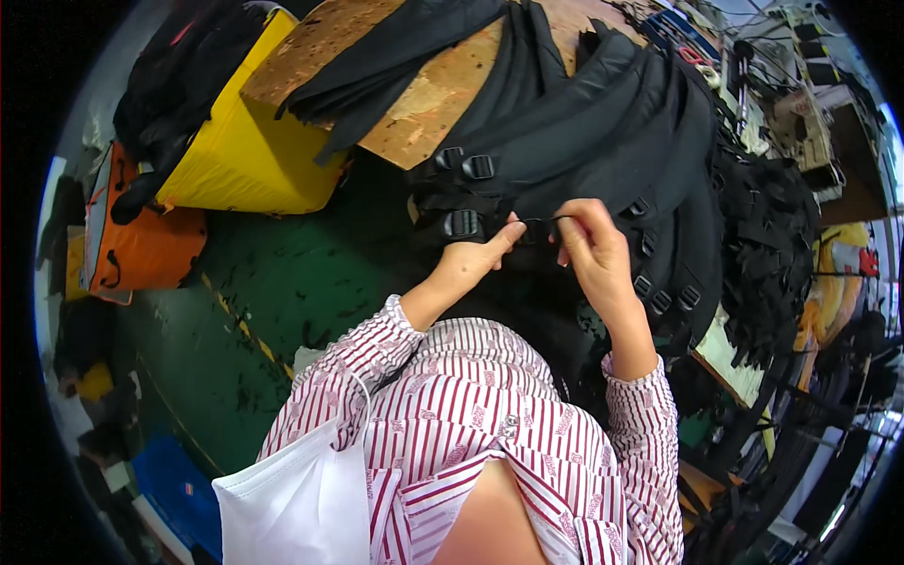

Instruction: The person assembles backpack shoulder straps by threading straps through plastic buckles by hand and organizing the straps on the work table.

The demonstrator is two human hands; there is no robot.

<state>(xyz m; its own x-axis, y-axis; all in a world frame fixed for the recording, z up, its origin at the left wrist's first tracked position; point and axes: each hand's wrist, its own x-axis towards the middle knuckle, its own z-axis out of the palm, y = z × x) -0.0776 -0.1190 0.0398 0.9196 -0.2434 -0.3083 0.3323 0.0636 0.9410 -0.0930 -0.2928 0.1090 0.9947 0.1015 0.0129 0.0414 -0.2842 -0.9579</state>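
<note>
A stack of padded black backpack straps hangs over the edge of a wooden table, with black plastic buckles at their lower ends. My left hand is closed, its thumb and fingers pinching a thin black strap beside a ladder-lock buckle. My right hand grips the other end of this thin strap between thumb and curled fingertips. Dark material behind the strap makes its exact path hard to see. Two more buckles lie just above my left hand. Several others dangle to the right of my right hand.
The worn wooden tabletop shows between the straps. At the left stand a yellow bin with black material in it and an orange bag on the green floor. Black webbing is heaped at the right. A white mask hangs near my left arm.
</note>
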